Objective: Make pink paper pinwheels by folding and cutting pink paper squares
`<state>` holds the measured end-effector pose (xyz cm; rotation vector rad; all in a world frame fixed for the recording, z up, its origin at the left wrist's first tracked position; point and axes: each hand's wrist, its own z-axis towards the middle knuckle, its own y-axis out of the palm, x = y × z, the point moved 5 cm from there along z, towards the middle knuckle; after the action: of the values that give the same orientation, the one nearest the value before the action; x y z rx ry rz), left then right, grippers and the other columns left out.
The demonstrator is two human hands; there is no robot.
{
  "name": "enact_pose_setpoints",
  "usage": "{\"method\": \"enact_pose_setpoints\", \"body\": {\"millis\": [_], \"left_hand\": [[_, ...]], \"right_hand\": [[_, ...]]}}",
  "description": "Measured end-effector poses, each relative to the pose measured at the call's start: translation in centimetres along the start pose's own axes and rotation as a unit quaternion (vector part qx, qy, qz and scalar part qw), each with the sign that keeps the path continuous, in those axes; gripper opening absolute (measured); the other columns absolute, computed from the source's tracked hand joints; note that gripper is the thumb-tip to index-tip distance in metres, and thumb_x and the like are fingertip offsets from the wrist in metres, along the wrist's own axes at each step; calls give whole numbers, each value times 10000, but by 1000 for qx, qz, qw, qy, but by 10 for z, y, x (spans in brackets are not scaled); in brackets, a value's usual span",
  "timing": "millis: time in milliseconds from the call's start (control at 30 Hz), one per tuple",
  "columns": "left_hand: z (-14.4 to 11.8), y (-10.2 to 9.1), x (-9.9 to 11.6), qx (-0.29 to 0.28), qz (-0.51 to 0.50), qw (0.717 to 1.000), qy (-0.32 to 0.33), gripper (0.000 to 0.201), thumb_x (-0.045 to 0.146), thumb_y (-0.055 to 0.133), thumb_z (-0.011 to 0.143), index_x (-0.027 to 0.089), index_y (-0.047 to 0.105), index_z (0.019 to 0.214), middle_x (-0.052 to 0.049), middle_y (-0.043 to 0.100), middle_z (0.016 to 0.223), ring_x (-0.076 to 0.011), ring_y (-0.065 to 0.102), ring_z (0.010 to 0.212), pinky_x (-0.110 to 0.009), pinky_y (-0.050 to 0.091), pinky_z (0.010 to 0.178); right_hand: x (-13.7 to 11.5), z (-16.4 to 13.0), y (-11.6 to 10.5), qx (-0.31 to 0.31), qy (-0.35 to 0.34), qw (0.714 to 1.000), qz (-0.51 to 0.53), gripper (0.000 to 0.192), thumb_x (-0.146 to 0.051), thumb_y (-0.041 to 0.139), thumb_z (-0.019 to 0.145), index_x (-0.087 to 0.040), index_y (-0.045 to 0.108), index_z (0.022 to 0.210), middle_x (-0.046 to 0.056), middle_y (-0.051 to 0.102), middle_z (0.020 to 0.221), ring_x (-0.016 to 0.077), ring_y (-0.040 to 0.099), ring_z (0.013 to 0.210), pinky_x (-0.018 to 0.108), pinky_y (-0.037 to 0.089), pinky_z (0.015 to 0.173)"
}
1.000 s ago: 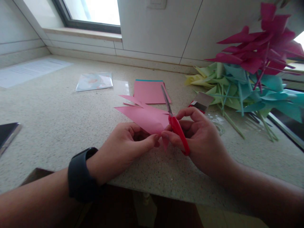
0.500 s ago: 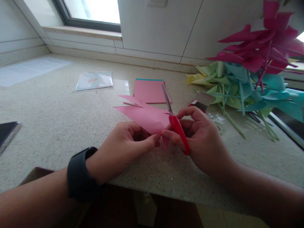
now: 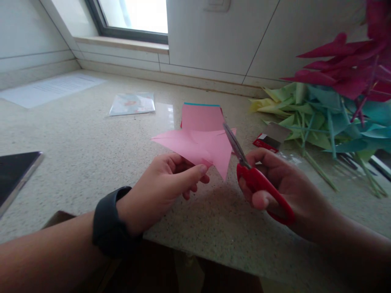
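Observation:
Between the thumb and fingers of my left hand (image 3: 171,179) is a folded piece of pink paper (image 3: 198,144) with pointed corners, held above the counter. My right hand (image 3: 275,187) is closed on red-handled scissors (image 3: 259,183). Their metal blades look closed and point up and left, just right of the paper and apart from my left hand. Behind the held piece, a stack of pink paper sheets (image 3: 201,116) with a blue edge lies on the counter, partly covered.
On the right lie green and blue paper flowers (image 3: 317,110) with stems, and magenta ones (image 3: 342,65) rise above them. A small red and grey packet (image 3: 270,136) sits nearby. Leftward are a clear-wrapped card (image 3: 132,103), a printed sheet (image 3: 51,87) and a dark flat device (image 3: 18,175).
My right hand has let go of the paper and moved right with the scissors, now gripped by the handles. The pink paper has turned in my left hand. The view shifted slightly.

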<state>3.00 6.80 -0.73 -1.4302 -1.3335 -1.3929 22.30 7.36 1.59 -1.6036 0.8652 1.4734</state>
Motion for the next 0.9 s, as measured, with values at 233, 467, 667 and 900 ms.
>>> {"method": "enact_pose_setpoints", "body": {"millis": [233,467,667,900], "left_hand": [[1,-1,-1,6,-35,999,13,169,322,750,860,164,730,806,-4,720,752,-69,546,553,-160,438,476],[0,-5,-3,13,-45,999,15,150,312,750,873,177,740,808,12,721,749,-49,551,550,-120,445,475],[-1,-4,-1,24,-39,999,21,177,335,766,859,178,756,777,10,715,715,-45,541,534,-115,438,466],[0,-3,0,18,-61,998,17,114,293,768,853,186,766,816,12,720,727,-54,550,548,-121,433,461]], "right_hand": [[7,3,0,-86,48,992,-76,387,-458,819,779,-235,654,1049,-16,625,753,133,587,627,233,484,543],[22,-4,-13,-170,77,978,-93,224,-369,684,913,-247,584,1072,-28,578,759,90,526,535,185,428,455],[9,-4,-9,-190,98,967,-135,254,-455,706,858,-226,610,908,-9,540,711,132,486,606,222,365,489],[15,-3,-11,-198,120,965,-127,269,-445,726,855,-222,584,905,-29,512,691,112,455,589,204,333,491]]}}
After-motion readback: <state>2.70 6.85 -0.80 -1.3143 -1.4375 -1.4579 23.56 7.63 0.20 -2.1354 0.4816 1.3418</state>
